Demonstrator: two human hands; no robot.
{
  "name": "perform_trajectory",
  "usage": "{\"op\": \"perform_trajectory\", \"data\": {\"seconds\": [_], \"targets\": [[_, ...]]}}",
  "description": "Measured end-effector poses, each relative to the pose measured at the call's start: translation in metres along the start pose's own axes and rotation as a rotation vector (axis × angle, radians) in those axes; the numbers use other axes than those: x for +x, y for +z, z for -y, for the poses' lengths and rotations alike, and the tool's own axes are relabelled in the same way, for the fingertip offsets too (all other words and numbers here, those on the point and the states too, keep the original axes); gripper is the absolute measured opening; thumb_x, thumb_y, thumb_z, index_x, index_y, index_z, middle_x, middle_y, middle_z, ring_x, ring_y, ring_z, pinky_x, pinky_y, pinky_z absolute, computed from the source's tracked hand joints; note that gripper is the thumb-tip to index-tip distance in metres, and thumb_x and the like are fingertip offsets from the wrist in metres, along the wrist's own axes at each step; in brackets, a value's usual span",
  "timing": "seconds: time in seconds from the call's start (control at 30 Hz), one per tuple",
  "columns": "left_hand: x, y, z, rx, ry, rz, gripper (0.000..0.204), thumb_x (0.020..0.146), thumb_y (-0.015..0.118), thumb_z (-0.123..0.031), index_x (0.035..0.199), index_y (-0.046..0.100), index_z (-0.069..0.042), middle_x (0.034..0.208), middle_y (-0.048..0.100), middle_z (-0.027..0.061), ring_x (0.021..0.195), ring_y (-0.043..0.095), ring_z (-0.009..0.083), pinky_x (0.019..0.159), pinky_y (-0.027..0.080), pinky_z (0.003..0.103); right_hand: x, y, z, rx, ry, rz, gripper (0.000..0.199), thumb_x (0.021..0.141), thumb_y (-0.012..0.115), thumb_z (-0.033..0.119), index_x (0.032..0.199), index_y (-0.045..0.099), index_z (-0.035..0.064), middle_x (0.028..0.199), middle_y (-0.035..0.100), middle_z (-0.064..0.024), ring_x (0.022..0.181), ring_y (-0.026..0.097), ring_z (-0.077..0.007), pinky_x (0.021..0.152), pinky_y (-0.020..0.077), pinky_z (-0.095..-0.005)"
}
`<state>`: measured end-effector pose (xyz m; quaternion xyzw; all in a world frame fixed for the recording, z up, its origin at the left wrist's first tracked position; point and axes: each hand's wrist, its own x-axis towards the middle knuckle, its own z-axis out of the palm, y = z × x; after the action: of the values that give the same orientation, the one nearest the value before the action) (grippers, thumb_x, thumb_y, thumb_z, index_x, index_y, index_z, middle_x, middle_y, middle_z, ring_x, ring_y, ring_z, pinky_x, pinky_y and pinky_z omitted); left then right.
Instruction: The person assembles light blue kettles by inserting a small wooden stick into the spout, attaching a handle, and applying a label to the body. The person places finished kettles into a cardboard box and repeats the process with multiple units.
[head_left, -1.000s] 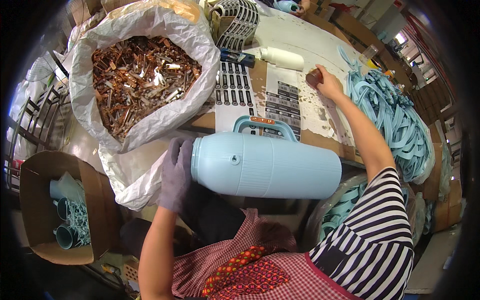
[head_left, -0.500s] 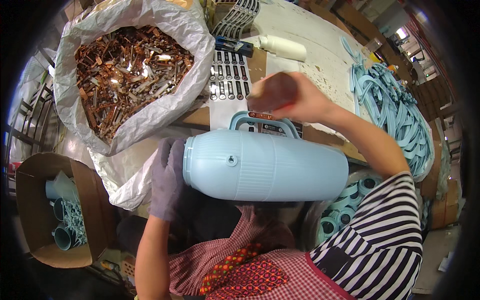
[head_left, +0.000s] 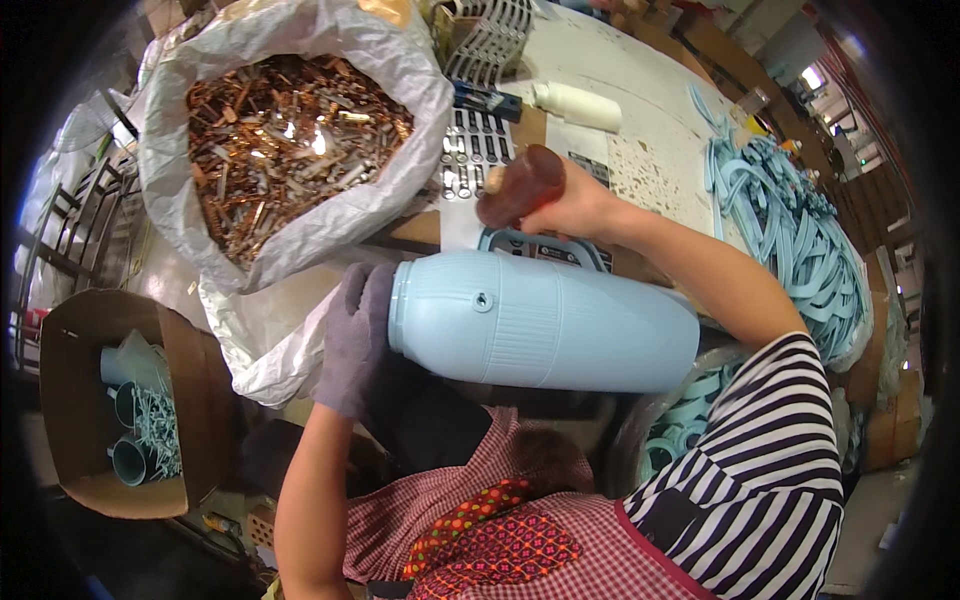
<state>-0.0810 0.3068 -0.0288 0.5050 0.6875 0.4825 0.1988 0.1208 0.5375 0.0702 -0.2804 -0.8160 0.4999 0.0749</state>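
A light-blue thermos jug body (head_left: 560,325) lies on its side across my lap, its handle (head_left: 585,250) turned toward the table. My left hand (head_left: 352,345), in a grey glove, is closed around the rim of the jug's left end. Bare and closed, my right hand (head_left: 572,200) grips a reddish-brown, translucent, cylinder-shaped tool (head_left: 524,185) just above the handle. Part of the handle is hidden behind this hand. A small round fitting (head_left: 483,300) shows on the jug's side.
At the upper left stands a white sack (head_left: 425,120) filled with copper-coloured strips. Sticker sheets (head_left: 478,150), a dark-blue cutter (head_left: 485,100) and a cream cylinder (head_left: 578,106) lie on the table. Blue straps (head_left: 790,230) pile up at right; a carton (head_left: 205,410) holds blue parts at lower left.
My right hand and the reddish-brown tool have shifted left along the handle. The orange-brown piece seen on the handle before is out of sight. My left hand keeps its grip.
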Motion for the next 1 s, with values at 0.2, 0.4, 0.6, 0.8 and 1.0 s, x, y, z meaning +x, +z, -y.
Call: {"op": "perform_trajectory", "data": {"seconds": [0.2, 0.4, 0.6, 0.8, 1.0], "targets": [[-0.029, -0.134, -0.006, -0.208, -0.386, -0.164, 0.031, 0.098, 0.063, -0.032, 0.102, 0.062, -0.001, 0.090, 0.062, 0.0062, 0.079, 0.058, 0.0123, 0.068, 0.047, 0.029, -0.019, -0.089, -0.063, -0.282, 0.134, -0.540, 0.041, 0.073, 0.079, 0.008, 0.113, 0.068, 0.0060, 0.102, 0.074, -0.0107, 0.086, 0.069, -0.0214, 0.073, 0.0552, -0.0349], [-0.058, -0.223, -0.078, 0.491, -0.672, 0.218, 0.057, 0.093, 0.067, -0.050, 0.092, 0.073, 0.008, 0.072, 0.067, 0.0073, 0.065, 0.062, 0.0147, 0.065, 0.052, 0.030, -0.044, -0.086, -0.104, -1.343, 0.284, -0.824, 0.058, 0.076, 0.075, 0.010, 0.132, 0.061, 0.0125, 0.132, 0.061, -0.0121, 0.125, 0.055, -0.0325, 0.098, 0.0472, -0.0475], [-0.122, -0.169, -0.041, 0.168, -0.284, 0.006, 0.103, 0.064, 0.091, -0.029, 0.143, 0.037, 0.009, 0.128, 0.054, 0.0222, 0.117, 0.059, 0.0305, 0.102, 0.049, 0.039, -0.014, -0.021, -0.080, -0.760, -0.252, -0.601, 0.036, 0.076, 0.068, 0.008, 0.112, 0.073, 0.0064, 0.119, 0.071, -0.0122, 0.116, 0.063, -0.0289, 0.106, 0.0451, -0.0403], [-0.122, -0.202, -0.021, -0.310, -0.301, 0.306, 0.120, 0.058, 0.098, -0.020, 0.154, 0.027, 0.000, 0.157, 0.031, 0.0121, 0.144, 0.034, 0.0260, 0.120, 0.028, 0.040, 0.023, -0.002, -0.060, -0.419, -0.243, -0.461, 0.025, 0.088, 0.073, 0.023, 0.105, 0.077, 0.0060, 0.104, 0.074, -0.0125, 0.099, 0.068, -0.0253, 0.091, 0.0513, -0.0363], [-0.123, -0.205, 0.011, -0.424, -0.278, 0.012, 0.072, 0.082, 0.084, -0.035, 0.137, 0.058, 0.003, 0.137, 0.056, 0.0122, 0.121, 0.057, 0.0184, 0.105, 0.045, 0.034, 0.076, 0.000, -0.058, -0.414, -0.341, -0.380, 0.024, 0.084, 0.076, 0.023, 0.100, 0.078, 0.0059, 0.095, 0.075, -0.0131, 0.097, 0.069, -0.0263, 0.086, 0.0533, -0.0378]]}}
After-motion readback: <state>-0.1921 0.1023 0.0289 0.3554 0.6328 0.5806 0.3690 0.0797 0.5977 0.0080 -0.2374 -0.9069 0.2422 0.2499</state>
